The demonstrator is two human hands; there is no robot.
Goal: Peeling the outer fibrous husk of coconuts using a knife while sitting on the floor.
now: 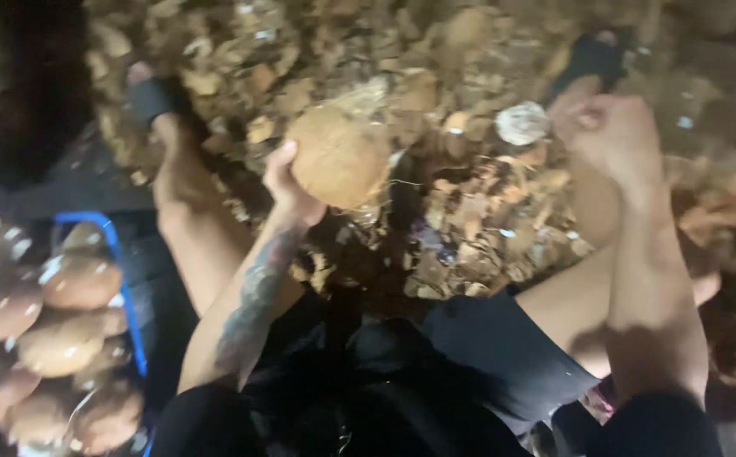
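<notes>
My left hand (287,188) is wrapped around the side of a round brown coconut (340,156) and holds it above a heap of husk pieces (469,211). The forearm behind it is tattooed. My right hand (615,135) is a closed fist at the upper right, about a coconut's width from the coconut. The blur hides whether anything is in that fist. A pale round lump (521,123) lies on the husks between the coconut and my right hand.
A blue-rimmed crate (122,279) at the lower left holds several peeled brown coconuts (63,338). My bare legs stretch out over the husks, with black sandals (154,100) on the feet. Dark shorts (486,355) fill the bottom middle.
</notes>
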